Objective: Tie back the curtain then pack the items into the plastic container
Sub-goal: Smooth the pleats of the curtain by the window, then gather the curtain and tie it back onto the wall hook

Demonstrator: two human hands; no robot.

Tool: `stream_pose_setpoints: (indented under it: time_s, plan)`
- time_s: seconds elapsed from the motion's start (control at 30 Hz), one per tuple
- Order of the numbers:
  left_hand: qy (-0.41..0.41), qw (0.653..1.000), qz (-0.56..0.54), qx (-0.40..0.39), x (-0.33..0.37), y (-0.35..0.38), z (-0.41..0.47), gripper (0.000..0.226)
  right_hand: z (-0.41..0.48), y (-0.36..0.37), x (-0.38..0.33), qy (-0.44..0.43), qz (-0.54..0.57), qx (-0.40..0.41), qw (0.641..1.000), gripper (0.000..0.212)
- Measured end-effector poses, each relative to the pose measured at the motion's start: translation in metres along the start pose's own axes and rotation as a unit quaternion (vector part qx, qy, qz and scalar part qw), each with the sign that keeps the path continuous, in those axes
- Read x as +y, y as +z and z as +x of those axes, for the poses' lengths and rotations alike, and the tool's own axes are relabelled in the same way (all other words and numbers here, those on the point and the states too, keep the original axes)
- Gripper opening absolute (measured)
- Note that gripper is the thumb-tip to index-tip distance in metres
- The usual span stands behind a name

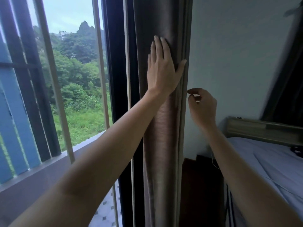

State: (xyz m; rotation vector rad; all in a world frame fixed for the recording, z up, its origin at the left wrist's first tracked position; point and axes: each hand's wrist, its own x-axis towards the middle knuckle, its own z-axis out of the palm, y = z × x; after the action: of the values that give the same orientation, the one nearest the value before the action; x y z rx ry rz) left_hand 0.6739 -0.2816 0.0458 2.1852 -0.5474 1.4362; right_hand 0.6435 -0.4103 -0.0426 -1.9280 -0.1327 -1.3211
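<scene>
Scanning from the window point(78, 79), left of the curtain: barred panes, green hillside outside, daylight coming in. Curtain point(164, 161) hangs drawn into one narrow brown column against the dark frame, so the gathering looks done and the tie not yet on.

Left hand point(161, 69) lies flat on the curtain's upper front, fingers straight and spread, thumb reaching to the curtain's right edge. It grips nothing, only presses. Likely reason: pinning the folds together so the bundle does not spread while a tie is brought round.

Right hand point(202, 105) hovers just right of the curtain's edge, lower than the left and apart from the fabric, fingers curled, thumb and forefinger tips close. Cannot tell whether it pinches a tie-back, a cord or nothing.

Pale wall point(229, 63) sits behind it. Bed point(270, 161) with a light sheet lies well right of the curtain. No plastic container or items to pack in view; packing judged not begun.
</scene>
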Motion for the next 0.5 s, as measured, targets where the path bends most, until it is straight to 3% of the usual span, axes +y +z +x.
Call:
stream_pose_setpoints:
  time_s: [0.1, 0.3, 0.5]
  plan:
    - [-0.01, 1.0, 0.022, -0.008, -0.002, 0.004, -0.007, 0.089, -0.001, 0.001, 0.003, -0.003, -0.014, -0.012, 1.0, 0.024]
    - [-0.018, 0.999, -0.035, -0.003, -0.012, -0.002, -0.043, 0.07, -0.006, 0.01, -0.001, -0.049, 0.014, 0.0, 0.999, 0.023]
    - [-0.017, 0.996, -0.049, -0.066, -0.037, 0.0, -0.123, 0.074, -0.016, 0.031, -0.016, -0.119, 0.037, 0.01, 0.992, 0.03]
